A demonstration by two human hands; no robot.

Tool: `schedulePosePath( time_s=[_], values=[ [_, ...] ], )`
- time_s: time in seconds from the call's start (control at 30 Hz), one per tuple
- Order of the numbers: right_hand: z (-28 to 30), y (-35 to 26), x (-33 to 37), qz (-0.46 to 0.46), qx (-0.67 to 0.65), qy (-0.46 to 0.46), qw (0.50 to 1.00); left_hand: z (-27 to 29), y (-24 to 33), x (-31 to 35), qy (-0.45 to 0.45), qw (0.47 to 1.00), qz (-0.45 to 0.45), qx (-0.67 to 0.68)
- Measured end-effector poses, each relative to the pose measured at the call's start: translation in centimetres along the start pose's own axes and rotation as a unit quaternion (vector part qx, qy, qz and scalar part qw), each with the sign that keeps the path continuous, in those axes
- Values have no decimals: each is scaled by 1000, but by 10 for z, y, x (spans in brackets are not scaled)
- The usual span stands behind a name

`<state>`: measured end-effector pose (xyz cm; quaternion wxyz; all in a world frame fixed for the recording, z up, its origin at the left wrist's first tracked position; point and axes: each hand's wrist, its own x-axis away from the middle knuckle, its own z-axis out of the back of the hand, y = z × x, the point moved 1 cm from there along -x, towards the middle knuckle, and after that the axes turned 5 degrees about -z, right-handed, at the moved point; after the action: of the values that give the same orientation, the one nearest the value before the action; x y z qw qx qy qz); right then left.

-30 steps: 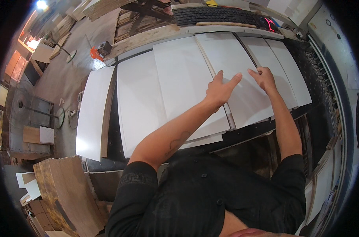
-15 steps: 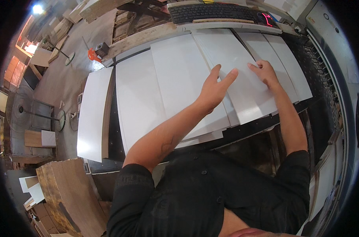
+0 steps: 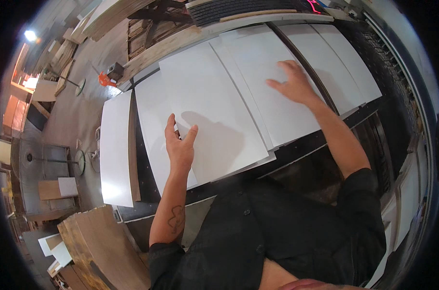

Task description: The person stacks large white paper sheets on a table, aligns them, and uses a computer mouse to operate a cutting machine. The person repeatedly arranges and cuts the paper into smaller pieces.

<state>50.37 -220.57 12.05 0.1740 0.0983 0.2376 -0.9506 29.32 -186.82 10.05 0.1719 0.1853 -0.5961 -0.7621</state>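
- Several white panels [image 3: 205,87] are laid across the black table [image 3: 145,162], some apparently overlapped.
- Left hand [image 3: 180,151] and right hand [image 3: 297,86] are held over them, fingers spread, nothing visibly gripped.
- Panel faces could be scratched if 1 panel is slid across its neighbour.

Smooth, softly glossy panels [image 3: 200,92]; matt cloth shirt [image 3: 287,227]; rough wooden beam [image 3: 166,50]

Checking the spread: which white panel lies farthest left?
The narrow, brown-sided panel, left of the left hand; a dark strip separates it from the other panels.
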Motion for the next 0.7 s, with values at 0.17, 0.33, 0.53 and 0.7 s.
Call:
schedulePosePath(
  time_s=[0.17,0.33,0.53,0.7],
  values=[
    [18,62,-20,-176,26,-57,982,-3,-15,-11,-25,995,-8,-93],
    [15,81,-23,-195,-68,-102,973,-35,-2,-17,-77,983,-43,-162],
    [20,81,-22,-202,-100,-114,968,-54,20,-10,-111,967,-29,-227],
    [17,74,-18,-233,-118,-104,960,-7,-5,-27,-93,991,-33,-93]
  ],
)
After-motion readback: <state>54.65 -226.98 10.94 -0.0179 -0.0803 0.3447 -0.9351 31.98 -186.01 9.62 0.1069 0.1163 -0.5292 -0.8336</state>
